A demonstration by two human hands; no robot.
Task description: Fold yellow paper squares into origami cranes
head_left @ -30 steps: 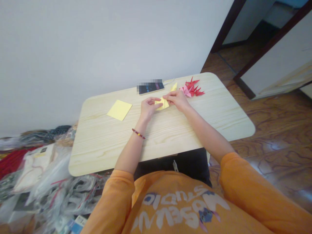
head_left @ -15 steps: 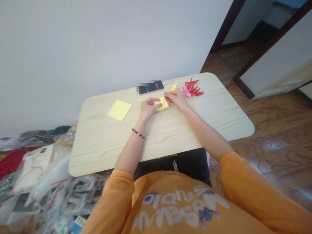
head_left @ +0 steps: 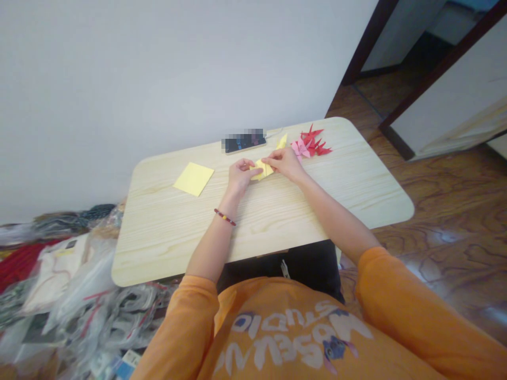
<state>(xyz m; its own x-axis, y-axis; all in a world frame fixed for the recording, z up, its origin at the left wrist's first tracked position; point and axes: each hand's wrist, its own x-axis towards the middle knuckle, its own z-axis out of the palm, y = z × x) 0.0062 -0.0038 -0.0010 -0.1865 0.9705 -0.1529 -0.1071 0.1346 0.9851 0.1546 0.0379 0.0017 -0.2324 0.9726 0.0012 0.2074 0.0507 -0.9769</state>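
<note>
Between my two hands is a small piece of folded yellow paper (head_left: 263,170), held just above or on the table (head_left: 166,237); I cannot tell which. My left hand (head_left: 240,175) grips its left side, thumb on top. The fingers of my right hand (head_left: 287,162) pinch its upper right edge. Right behind that hand lies a yellow folded paper piece (head_left: 282,141), partly covered. Beside it are a pink origami piece (head_left: 301,148) and several red origami pieces (head_left: 315,141). To the left, a square of yellow paper (head_left: 194,179) lies flat.
A phone (head_left: 245,142) lies at the table's back edge by the wall (head_left: 178,79), with a thin cable near its right end. Plastic bags and wrapped goods (head_left: 91,306) cover the floor at left. A doorway (head_left: 396,68) opens at the back right.
My right hand's fingers have shifted slightly left and down onto the folded yellow paper, pressing its upper flap. My left hand has stayed in place.
</note>
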